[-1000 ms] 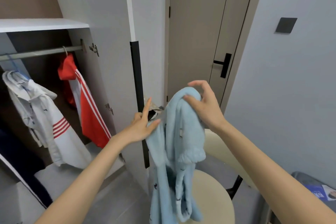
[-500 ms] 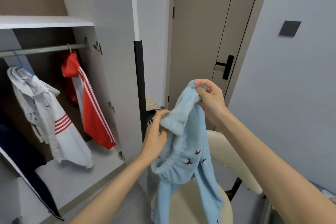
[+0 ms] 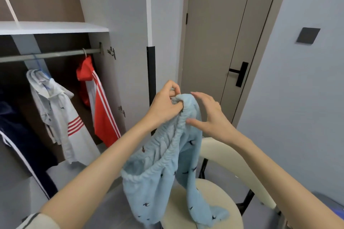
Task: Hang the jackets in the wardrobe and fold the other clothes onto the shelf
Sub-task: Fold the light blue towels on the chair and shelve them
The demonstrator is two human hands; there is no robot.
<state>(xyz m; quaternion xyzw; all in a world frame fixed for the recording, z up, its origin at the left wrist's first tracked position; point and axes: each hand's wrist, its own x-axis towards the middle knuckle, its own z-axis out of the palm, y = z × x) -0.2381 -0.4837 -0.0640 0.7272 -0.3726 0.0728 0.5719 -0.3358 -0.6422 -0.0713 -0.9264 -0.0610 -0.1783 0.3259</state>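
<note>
Light blue fleece trousers (image 3: pixel 163 169) with small dark bird prints hang in front of me over a chair. My left hand (image 3: pixel 164 104) grips the gathered elastic waistband at its top. My right hand (image 3: pixel 208 117) is beside it with fingers spread, thumb touching the waistband fabric, not gripping. In the open wardrobe at left, a white jacket (image 3: pixel 59 115) with red stripes, a red and white jacket (image 3: pixel 98 102) and a dark navy jacket (image 3: pixel 20 147) hang from the rail (image 3: pixel 48 55). A white shelf (image 3: pixel 50 28) lies above the rail.
A cream round chair (image 3: pixel 219 201) stands under the trousers. The open wardrobe door (image 3: pixel 119 24) stands between the wardrobe and me. A closed room door (image 3: pixel 219 42) with a black handle is behind, a grey wall at right. The wardrobe's grey floor board (image 3: pixel 61 174) lies low left.
My left hand rose to the top of the waistband and took it. My right hand let go there and opened beside it. The trousers swung left and the waistband spread open.
</note>
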